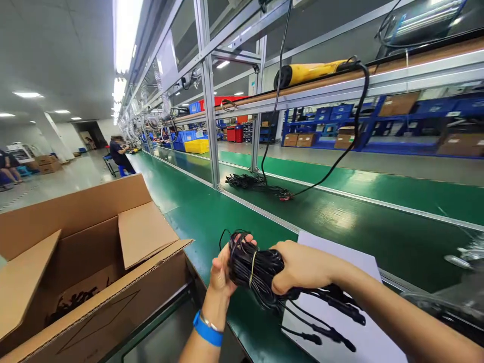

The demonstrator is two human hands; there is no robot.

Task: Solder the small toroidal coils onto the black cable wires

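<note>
The left hand (223,275) has its fingers (247,241) curled round a coiled bundle of black cable (257,269), and the right hand (302,267) clamps the same bundle from the other side, fingers together on it. The bundle is held up between them over a white sheet (333,244) lying on the green conveyor belt (212,227), with a pale tie (252,267) across the coil. Judged from the grip, the step in hand is managing this one coil; the next move calls for keeping both hands firm, as its loose leads hang free. At least four moulded plug ends (340,315) trail over the sheet. A blue wristband (207,328) sits on the left wrist. Left of the hands stands one open cardboard carton (75,227), with dark cable (71,302) inside. One further cable heap (257,184) lies on the belt beyond. One seated co-worker (120,155) is visible far down the line
</note>
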